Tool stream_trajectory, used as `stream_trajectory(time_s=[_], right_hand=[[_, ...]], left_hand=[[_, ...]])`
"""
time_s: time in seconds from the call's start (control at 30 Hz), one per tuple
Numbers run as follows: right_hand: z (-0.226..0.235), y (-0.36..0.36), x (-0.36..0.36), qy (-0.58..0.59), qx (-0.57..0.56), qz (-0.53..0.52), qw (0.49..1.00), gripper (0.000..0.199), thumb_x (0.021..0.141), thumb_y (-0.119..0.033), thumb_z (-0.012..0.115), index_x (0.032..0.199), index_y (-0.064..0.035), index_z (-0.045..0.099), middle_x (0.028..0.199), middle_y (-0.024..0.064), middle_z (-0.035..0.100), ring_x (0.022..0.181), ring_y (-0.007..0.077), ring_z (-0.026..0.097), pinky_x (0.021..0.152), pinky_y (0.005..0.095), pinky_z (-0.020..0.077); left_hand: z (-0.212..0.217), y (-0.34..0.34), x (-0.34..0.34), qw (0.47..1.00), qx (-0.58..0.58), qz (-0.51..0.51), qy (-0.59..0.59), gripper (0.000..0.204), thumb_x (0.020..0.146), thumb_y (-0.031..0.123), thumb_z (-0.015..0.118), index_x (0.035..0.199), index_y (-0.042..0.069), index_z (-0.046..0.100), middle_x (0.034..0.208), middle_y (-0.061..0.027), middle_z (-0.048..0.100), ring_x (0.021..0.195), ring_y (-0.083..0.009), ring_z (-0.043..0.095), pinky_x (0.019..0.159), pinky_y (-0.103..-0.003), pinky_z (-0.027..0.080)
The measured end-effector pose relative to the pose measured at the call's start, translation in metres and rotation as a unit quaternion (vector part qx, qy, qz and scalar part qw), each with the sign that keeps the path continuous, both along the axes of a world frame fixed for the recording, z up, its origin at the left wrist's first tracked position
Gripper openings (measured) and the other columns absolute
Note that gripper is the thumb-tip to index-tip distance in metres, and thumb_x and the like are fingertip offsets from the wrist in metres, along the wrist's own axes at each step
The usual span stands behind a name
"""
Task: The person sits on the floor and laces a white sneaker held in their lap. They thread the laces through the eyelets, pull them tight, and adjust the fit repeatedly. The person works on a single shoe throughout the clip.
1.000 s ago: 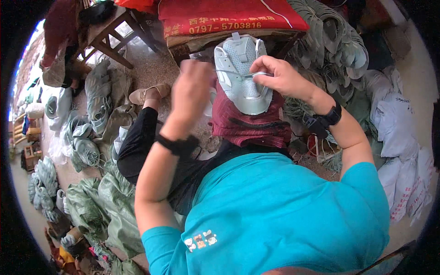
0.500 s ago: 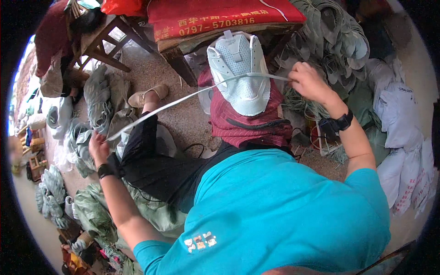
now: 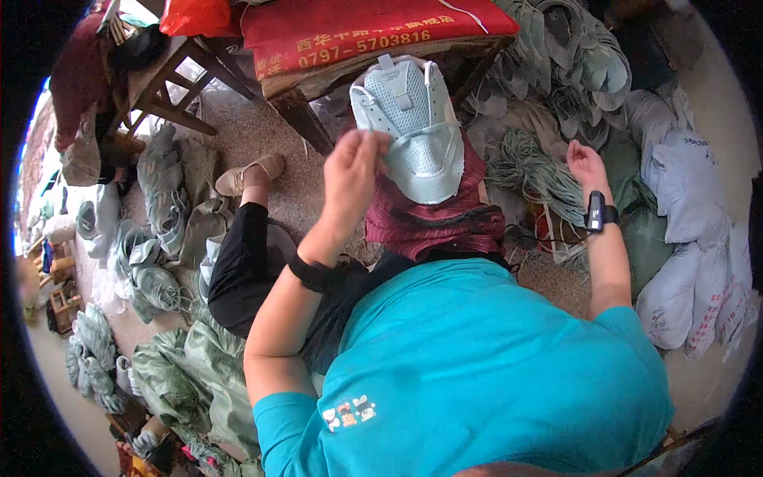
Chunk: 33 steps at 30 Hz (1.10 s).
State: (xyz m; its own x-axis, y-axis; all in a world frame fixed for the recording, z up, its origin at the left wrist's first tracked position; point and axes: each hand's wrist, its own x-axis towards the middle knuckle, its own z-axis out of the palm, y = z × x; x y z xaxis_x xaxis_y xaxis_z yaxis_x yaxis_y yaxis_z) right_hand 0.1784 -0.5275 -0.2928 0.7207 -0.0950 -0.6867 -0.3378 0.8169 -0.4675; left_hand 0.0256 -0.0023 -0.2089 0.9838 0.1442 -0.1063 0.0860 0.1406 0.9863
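A white and pale-grey mesh shoe upper rests on the maroon striped cloth over my lap, its toe toward me, against the bench edge. My left hand is beside its left side, fingers pinched together; what they hold, if anything, is too small to make out. Across the upper runs a pale line, and I cannot tell whether it is lace or seam. Out to the right, my right hand has curled fingers, palm side up, near a bundle of pale green-grey laces. Its grip is unclear.
A wooden bench with a red printed cover stands ahead. Grey shoe uppers hang in a cluster at the right, above white sacks. More uppers and green sacking lie at the left, near a wooden stool.
The long pale lace stretched between my hands no longer shows stretched out. My left hand has come in from the far left to the shoe upper; my right hand has moved outward and slightly down.
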Motion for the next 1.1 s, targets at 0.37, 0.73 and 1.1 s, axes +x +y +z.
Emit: stream_trajectory(time_s=[0.37, 0.73, 1.1], right_hand=[[0.037, 0.212, -0.033, -0.145, -0.332, 0.471, 0.804, 0.038, 0.093, -0.015, 0.057, 0.128, -0.0030, 0.050, 0.114, 0.0044, 0.062, 0.088, 0.0125, 0.059, 0.078, 0.0293, 0.0487], [0.018, 0.244, 0.002, -0.405, -0.571, 0.636, 0.326, 0.035, 0.087, -0.013, 0.058, 0.120, 0.0014, 0.056, 0.110, 0.0226, 0.062, 0.103, 0.0281, 0.060, 0.087, 0.0352, 0.0474], [-0.036, 0.080, 0.012, 0.065, -0.208, 0.340, 0.915, 0.029, 0.093, -0.006, 0.043, 0.115, 0.0033, 0.058, 0.102, 0.0148, 0.066, 0.092, 0.0274, 0.064, 0.077, 0.0365, 0.0545]], left_hand=[[-0.001, -0.009, -0.012, 0.992, 0.114, -0.039, 0.036, 0.030, 0.100, 0.028, 0.052, 0.090, 0.002, 0.062, 0.070, 0.0075, 0.049, 0.061, -0.0021, 0.041, 0.052, -0.021, 0.034], [0.001, -0.011, -0.010, 0.991, 0.127, -0.035, 0.014, 0.030, 0.098, 0.026, 0.052, 0.085, 0.000, 0.062, 0.067, 0.0031, 0.049, 0.061, -0.0049, 0.041, 0.054, -0.024, 0.035], [0.012, -0.010, 0.001, 0.882, 0.445, 0.036, -0.151, 0.020, 0.085, 0.019, 0.061, 0.072, 0.003, 0.057, 0.063, -0.0121, 0.057, 0.057, -0.0252, 0.057, 0.058, -0.038, 0.042]])
